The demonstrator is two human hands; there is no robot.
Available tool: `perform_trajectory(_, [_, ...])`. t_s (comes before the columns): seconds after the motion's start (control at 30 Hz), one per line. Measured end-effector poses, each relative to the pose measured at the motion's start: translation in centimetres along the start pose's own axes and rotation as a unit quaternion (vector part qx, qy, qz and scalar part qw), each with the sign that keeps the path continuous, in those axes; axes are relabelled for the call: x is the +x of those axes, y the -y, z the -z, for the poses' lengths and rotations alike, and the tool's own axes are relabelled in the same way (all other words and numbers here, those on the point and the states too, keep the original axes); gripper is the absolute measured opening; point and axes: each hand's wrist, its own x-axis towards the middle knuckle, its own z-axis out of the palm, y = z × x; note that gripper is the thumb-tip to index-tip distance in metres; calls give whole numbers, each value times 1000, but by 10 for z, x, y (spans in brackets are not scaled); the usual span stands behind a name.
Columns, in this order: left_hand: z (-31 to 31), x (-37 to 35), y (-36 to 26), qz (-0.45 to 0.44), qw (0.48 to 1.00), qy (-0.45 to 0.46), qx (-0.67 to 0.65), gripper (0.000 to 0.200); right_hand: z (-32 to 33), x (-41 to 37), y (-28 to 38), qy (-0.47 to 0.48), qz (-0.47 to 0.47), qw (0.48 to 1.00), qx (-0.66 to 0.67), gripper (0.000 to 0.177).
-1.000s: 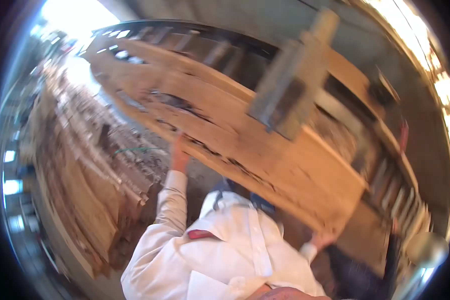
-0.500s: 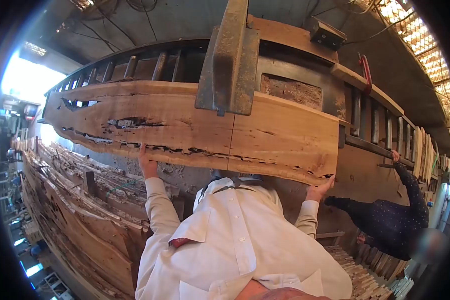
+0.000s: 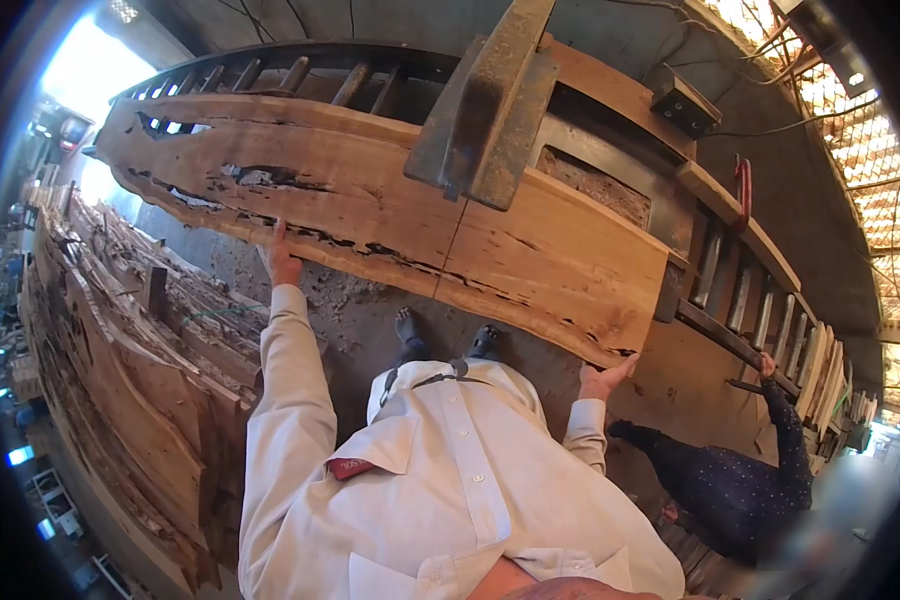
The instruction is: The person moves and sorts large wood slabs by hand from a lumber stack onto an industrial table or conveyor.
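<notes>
A long wooden slab (image 3: 370,180) with a wavy edge and dark, ragged holes lies across the machine's roller bed. A thin dark line crosses its face right of the middle, below the rusty metal guard (image 3: 490,110). My left hand (image 3: 283,262) grips the near wavy edge left of centre, one finger stretched over the top; its other fingers are partly hidden. At the slab's near right corner, my right hand (image 3: 606,379) holds the edge, its fingers partly hidden beneath.
Rollers (image 3: 738,290) extend on both sides. A red clamp (image 3: 742,190) sits on a wooden fence behind. At right, a co-worker in a dark dotted shirt (image 3: 735,500) has one hand on the roller frame. Stacked rough boards (image 3: 120,400) stand at left, and my feet show below the slab.
The view has shifted and tilted, so the slab slopes down more to the right and my feet show. Both my hands stay on the slab's near edge.
</notes>
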Motion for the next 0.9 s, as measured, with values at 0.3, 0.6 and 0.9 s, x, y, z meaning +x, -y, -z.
perform_trajectory(0.3, [7,23,8,32,998,3,-53,54,19,14,-8,76,37,995,-62,84])
perform_trajectory(0.6, [-22,11,-11,68,983,-142,-96,52,8,6,-24,30,223,926,-303,81])
perform_trajectory(0.9, [-8,31,-5,120,975,-125,-142,50,-4,12,-19,54,17,998,-8,79])
